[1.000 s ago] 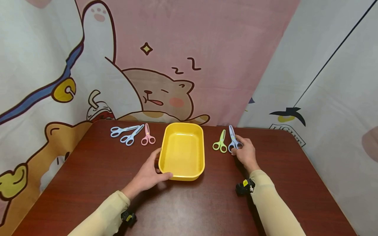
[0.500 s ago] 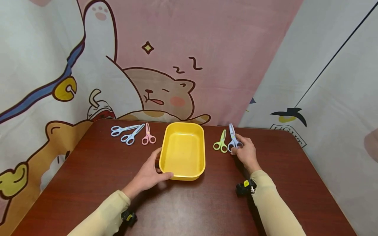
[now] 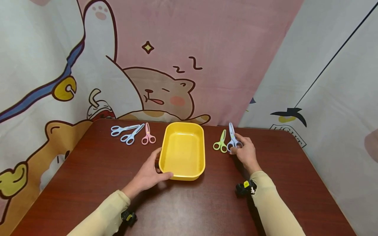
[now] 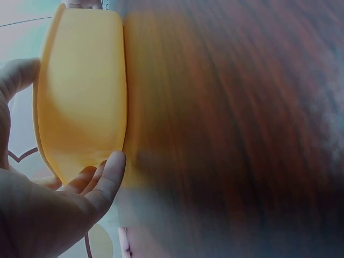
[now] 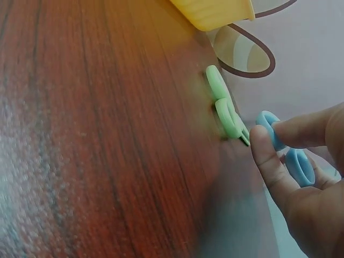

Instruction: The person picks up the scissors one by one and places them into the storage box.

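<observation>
A rectangular yellow plastic tub (image 3: 202, 154) sits mid-table in the head view, its inside bare. My left hand (image 3: 147, 175) grips its near left corner, thumb on the rim and fingers against the outer wall (image 4: 80, 86). To the right of the tub, my right hand (image 3: 246, 153) pinches blue scissors (image 3: 232, 132) by the handle loops, blades pointing away from me. In the right wrist view thumb and fingers close around the blue loops (image 5: 301, 167). Green scissors (image 3: 222, 137) lie just left of the blue pair, within a finger's width of it.
Pink scissors (image 3: 148, 133) and two light-blue pairs, one nearer (image 3: 133, 133) and one farther (image 3: 124, 128), lie left of the tub near the back edge. The brown wooden table (image 3: 189, 209) meets a cartoon-printed cloth (image 3: 236, 65) behind it.
The blue scissors in my right hand have shifted slightly away from me and to the left. My left hand and the tub hold their place.
</observation>
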A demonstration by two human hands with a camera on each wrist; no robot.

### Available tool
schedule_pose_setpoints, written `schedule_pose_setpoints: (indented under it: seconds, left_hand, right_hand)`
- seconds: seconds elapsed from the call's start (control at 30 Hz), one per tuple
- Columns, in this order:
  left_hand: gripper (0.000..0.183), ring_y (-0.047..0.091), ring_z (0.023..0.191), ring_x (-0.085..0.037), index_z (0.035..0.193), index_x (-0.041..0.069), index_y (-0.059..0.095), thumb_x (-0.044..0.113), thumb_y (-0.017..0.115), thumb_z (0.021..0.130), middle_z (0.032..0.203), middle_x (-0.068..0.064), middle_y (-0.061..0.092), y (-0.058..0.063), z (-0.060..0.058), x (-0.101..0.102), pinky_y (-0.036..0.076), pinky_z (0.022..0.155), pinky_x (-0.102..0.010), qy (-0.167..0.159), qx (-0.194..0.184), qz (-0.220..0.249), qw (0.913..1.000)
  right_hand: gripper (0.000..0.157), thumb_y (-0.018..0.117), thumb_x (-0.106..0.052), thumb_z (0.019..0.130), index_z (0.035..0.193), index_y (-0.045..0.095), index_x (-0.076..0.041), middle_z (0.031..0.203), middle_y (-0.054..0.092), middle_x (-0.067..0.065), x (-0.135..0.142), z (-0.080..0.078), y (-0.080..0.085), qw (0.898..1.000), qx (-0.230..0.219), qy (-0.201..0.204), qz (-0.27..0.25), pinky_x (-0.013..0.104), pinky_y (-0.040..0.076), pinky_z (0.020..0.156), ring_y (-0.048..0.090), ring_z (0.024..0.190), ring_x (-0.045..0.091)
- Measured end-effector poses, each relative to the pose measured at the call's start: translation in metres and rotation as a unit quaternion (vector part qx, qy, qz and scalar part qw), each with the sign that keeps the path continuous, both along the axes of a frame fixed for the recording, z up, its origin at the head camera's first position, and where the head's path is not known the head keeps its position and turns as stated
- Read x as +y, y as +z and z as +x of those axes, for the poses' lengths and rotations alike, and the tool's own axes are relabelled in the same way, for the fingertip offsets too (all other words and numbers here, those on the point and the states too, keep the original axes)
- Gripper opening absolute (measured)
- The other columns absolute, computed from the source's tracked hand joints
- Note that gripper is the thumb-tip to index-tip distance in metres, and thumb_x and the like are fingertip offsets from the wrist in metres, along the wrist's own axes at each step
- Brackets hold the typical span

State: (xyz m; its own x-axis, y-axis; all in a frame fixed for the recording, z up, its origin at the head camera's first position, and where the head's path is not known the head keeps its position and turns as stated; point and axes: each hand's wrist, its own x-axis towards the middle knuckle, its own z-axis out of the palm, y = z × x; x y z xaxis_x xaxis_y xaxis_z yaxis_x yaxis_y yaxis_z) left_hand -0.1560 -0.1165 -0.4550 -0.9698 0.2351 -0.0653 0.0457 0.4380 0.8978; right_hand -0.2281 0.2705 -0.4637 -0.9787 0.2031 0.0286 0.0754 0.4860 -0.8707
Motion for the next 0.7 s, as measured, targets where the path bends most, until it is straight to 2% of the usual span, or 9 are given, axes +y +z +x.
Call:
schedule_pose_setpoints:
  seconds: [0.23, 0.7]
  left_hand:
    - [0.108, 0.058, 0.107, -0.023, 0.160, 0.012, 0.028, 0.023, 0.094, 0.075, 0.143, -0.011, 0.052, -0.0012, 0.0002, -0.0003, 0.056, 0.081, -0.029, 0.001, 0.002, 0.000, 1.0000]
    - [0.108, 0.059, 0.107, -0.023, 0.160, 0.013, 0.028, 0.024, 0.094, 0.075, 0.147, -0.010, 0.050, 0.0002, 0.0008, 0.0004, 0.056, 0.082, -0.030, 0.004, 0.002, -0.005, 1.0000]
  right_hand:
    - [0.071, 0.066, 0.014, 0.086, 0.153, 0.048, -0.002, 0.137, 0.044, 0.024, -0.0021, 0.0011, 0.0026, 1.000, -0.001, 0.004, -0.023, 0.026, 0.061, 0.070, 0.056, 0.102, 0.031]
    - [0.072, 0.065, 0.016, 0.086, 0.153, 0.048, -0.002, 0.138, 0.040, 0.025, -0.0057, 0.0003, 0.0054, 0.998, 0.009, 0.016, -0.067, 0.024, 0.061, 0.068, 0.055, 0.101, 0.028]
